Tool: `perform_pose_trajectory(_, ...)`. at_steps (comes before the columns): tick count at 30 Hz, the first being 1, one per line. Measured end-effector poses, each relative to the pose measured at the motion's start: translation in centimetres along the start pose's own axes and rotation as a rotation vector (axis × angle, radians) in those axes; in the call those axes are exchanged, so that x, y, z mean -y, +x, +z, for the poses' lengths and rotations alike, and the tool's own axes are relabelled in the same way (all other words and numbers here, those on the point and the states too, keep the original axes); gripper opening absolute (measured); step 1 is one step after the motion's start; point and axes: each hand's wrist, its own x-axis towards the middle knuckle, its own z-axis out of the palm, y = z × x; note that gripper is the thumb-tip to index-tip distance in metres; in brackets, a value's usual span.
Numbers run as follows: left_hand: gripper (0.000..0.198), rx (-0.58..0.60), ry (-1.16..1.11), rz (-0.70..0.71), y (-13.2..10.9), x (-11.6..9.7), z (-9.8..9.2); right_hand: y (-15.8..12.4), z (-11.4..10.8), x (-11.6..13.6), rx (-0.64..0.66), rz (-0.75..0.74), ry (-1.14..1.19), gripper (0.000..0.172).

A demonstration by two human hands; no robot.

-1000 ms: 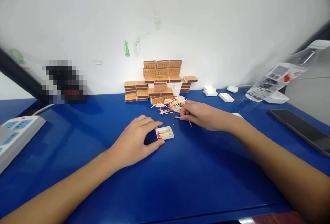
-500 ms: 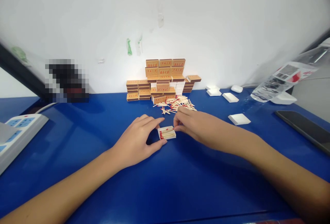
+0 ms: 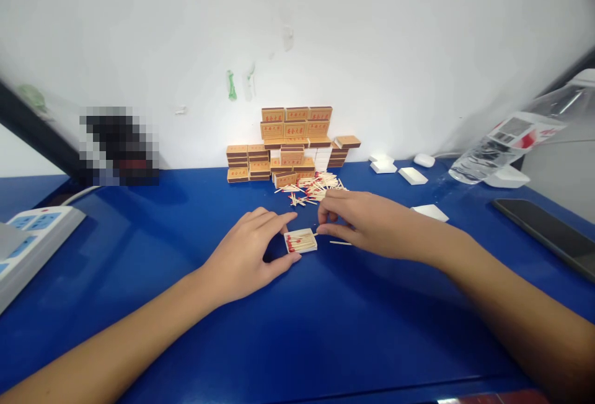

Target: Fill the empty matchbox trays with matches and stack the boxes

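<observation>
Left hand (image 3: 242, 258) clamped the match tray (image 3: 300, 241) from the left — right hand (image 3: 367, 221), fingers bunched, touched its right edge, its hold unclear.

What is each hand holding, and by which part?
The left hand pinches the open match tray by its left end. Whether the right hand, beside its right end, holds anything cannot be told.

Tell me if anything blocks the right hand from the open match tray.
Nothing visible does: the right hand is at the right edge of the match tray. One loose match lies beside it, not between.
</observation>
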Motion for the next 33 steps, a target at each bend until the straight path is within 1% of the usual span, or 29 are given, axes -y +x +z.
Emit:
perform_pose_trajectory(3,0.057,0.005,0.002,-0.004,-0.1,0.1,0.1,-0.1,0.0,-0.4,0.046,0.001,0.098,0.013)
perform_pose_trajectory(5,0.058,0.010,0.007,-0.004,-0.1,0.1,0.1,0.0,0.4,-0.3,0.043,-0.014,0.121,0.011)
perform_pose_trajectory(10,0.058,0.004,0.016,0.001,-0.1,0.2,0.2,0.2,1.2,0.8,-0.015,-0.064,0.094,0.012)
perform_pose_trajectory(14,0.055,0.011,0.007,0.002,-0.1,0.2,0.1,0.2,1.0,1.4,-0.077,-0.087,0.082,0.010)
perform_pose_trajectory(16,0.055,0.013,0.006,0.001,-0.1,0.2,0.1,0.2,0.8,1.4,-0.082,-0.093,0.081,0.012)
perform_pose_trajectory(18,0.057,0.006,0.007,0.002,-0.1,0.2,0.1,0.0,0.2,0.9,-0.064,-0.073,0.069,0.014)
perform_pose_trajectory(20,0.058,-0.004,0.009,0.004,-0.1,0.3,0.2,-0.3,-0.4,0.1,-0.022,-0.013,0.062,0.014)
perform_pose_trajectory(24,0.058,-0.005,0.013,0.008,-0.1,0.4,0.3,-1.1,-1.2,-1.7,0.141,0.131,0.105,0.019)
perform_pose_trajectory(26,0.058,-0.007,0.012,0.005,-0.1,0.3,0.3,-1.3,-1.2,-2.0,0.222,0.164,0.134,0.018)
perform_pose_trajectory(28,0.058,-0.008,0.011,0.003,-0.1,0.3,0.3,-1.3,-1.0,-1.8,0.268,0.177,0.157,0.016)
perform_pose_trajectory(30,0.058,-0.004,0.009,0.002,-0.1,0.2,0.2,-1.2,-0.9,-1.3,0.270,0.181,0.172,0.014)
perform_pose_trajectory(33,0.058,-0.004,0.009,0.003,-0.1,0.2,0.2,-0.7,-0.8,-0.7,0.193,0.148,0.216,0.014)
